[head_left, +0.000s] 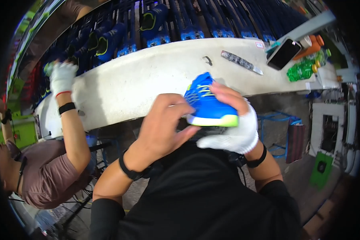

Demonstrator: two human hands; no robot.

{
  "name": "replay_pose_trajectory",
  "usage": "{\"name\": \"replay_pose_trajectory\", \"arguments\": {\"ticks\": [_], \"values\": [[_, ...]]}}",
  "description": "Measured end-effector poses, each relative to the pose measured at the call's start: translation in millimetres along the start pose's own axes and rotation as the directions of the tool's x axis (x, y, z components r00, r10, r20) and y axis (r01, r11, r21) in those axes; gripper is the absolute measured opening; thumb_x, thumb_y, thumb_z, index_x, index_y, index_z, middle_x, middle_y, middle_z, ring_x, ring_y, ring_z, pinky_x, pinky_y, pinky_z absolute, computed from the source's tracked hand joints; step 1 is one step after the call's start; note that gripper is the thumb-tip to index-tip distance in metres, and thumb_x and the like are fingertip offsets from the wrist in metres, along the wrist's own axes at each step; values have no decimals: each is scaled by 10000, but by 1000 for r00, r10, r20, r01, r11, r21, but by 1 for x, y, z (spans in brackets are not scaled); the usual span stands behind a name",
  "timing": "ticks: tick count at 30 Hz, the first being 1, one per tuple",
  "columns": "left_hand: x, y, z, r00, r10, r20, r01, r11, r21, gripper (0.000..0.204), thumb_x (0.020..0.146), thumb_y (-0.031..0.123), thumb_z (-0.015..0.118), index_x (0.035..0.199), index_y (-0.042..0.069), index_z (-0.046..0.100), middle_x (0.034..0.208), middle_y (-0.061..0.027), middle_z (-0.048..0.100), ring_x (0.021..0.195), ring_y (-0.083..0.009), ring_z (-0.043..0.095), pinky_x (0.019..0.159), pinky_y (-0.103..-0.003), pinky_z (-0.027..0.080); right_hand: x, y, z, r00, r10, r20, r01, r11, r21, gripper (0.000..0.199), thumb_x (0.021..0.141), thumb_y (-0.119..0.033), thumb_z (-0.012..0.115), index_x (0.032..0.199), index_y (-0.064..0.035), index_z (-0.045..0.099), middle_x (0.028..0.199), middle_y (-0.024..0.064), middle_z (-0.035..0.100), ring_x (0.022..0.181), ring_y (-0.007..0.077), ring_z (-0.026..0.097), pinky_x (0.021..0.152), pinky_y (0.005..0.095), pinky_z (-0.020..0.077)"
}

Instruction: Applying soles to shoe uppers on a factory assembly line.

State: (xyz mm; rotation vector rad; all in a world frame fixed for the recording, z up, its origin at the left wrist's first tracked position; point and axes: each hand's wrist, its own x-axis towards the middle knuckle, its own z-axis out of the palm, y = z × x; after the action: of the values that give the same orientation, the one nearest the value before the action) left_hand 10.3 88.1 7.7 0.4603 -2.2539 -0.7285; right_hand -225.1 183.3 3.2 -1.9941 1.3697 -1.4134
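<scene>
- Along the left edge of the view, a co-worker in a mauve shirt stretches a white-gloved hand (pixel 62 78) up to the left end of the bench (pixel 148 76), a black band around that wrist.
- Behind the bench's far edge runs a rack of dark blue shoes (pixel 148 24), some trimmed in yellow-green, filling the whole back of the scene.
- The bench itself is a long, pale, scuffed surface that bends with the lens; its near edge stands over a dim floor.
- Near the middle, just off the bench's near edge, the person's bare left hand (pixel 164 124) curls its fingers against the heel side of a bright blue shoe (pixel 208 105) with a white and lime sole.
- The right hand (pixel 234 126), in a white glove, grips the shoe from below and from the toe side.
- On the bench past the shoe lie a small dark hook (pixel 207 61) and a patterned knife-like tool (pixel 241 62).
- At the right end sit a dark phone (pixel 284 54), a green packet (pixel 301 71) and orange cylinders (pixel 314 45).
- Below the right end stand a blue metal frame (pixel 282 120) and a white cabinet (pixel 332 128).
</scene>
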Motion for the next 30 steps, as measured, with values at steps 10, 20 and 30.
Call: {"name": "replay_pose_trajectory", "arguments": {"ticks": [10,20,30], "values": [[-11,-13,48,986,-2,-165,-28,983,-182,456,703,76,976,982,76,616,946,-96,671,855,-305,650,765,-397,526,1,-3,-4,992,115,-47,-112,992,66,760,610,-394,1088,1177,-60,707,1144,138,798,1105,304,789,1047,444,599],[-13,-37,30,1000,13,13,-10,962,-271,483,731,174,935,1112,78,654,1144,-115,672,1007,-355,669,876,-466,562,12,12,-9,988,-110,110,98,989,111,567,744,-276,1051,1076,-68,641,1085,155,763,996,320,772,996,540,607],[4,-42,-85,989,119,88,-126,989,81,813,744,316,975,1418,15,633,1386,-221,726,1265,-440,718,1074,-505,580,25,55,45,845,534,-29,-435,717,545,406,1027,-311,771,1320,-38,706,1331,159,744,1183,270,723,1072,399,561]]}}
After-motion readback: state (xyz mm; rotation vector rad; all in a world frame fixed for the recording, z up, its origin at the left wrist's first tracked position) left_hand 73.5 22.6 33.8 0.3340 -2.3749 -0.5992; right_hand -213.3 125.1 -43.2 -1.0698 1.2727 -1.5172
